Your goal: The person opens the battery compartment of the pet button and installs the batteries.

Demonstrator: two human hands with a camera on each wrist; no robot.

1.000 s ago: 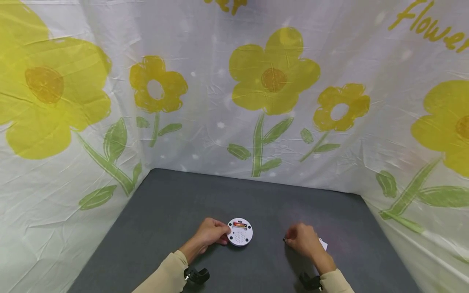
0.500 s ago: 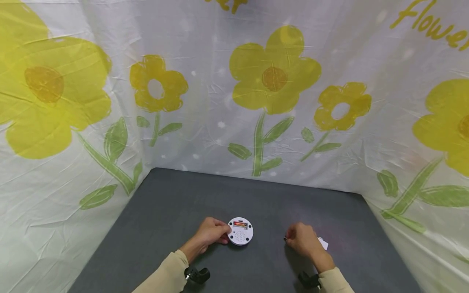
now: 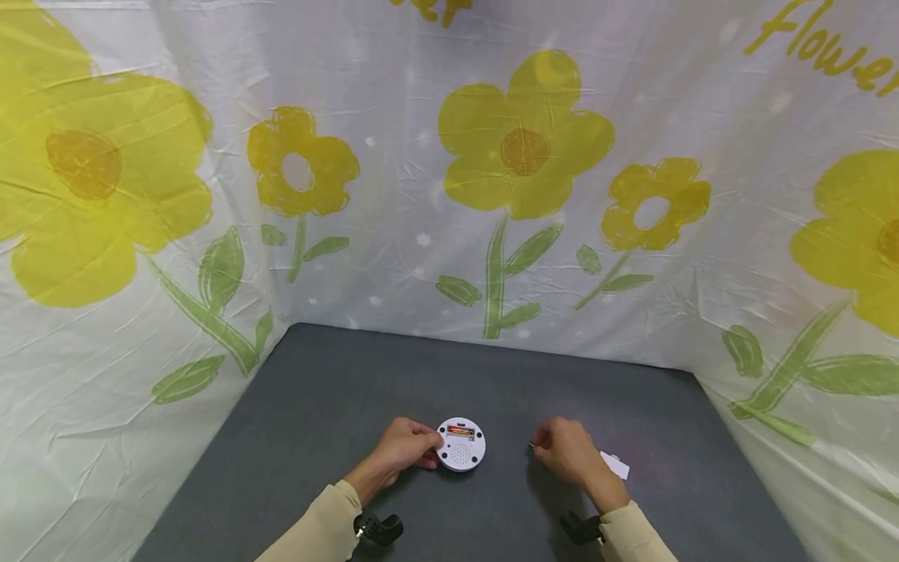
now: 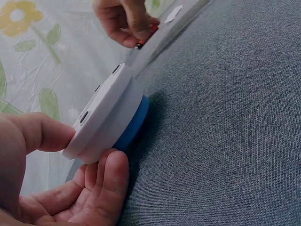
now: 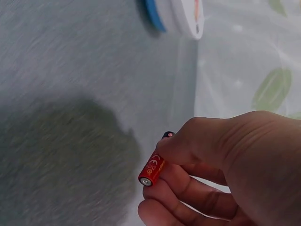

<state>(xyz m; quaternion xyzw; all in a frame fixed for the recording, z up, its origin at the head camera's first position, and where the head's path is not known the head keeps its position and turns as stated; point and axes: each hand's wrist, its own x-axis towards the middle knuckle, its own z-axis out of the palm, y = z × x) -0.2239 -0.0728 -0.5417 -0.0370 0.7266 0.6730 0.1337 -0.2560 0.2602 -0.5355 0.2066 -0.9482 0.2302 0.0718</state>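
Note:
A round white device with a blue band beneath lies face down on the dark table. Its open battery compartment shows a red-and-gold battery inside, above a patch of small speaker holes. My left hand holds the device by its left rim, thumb on top and fingers underneath, as the left wrist view also shows. To the right, my right hand pinches a small red battery between thumb and fingers. The right wrist view shows its flat metal end turned toward the camera and its black end near the thumb.
A small white plastic cover lies on the table just right of my right hand. A white curtain with yellow flowers surrounds the table at the back and both sides.
My right hand has moved left toward the device with the battery, and more of the white cover now shows. My left hand and the device have stayed in place.

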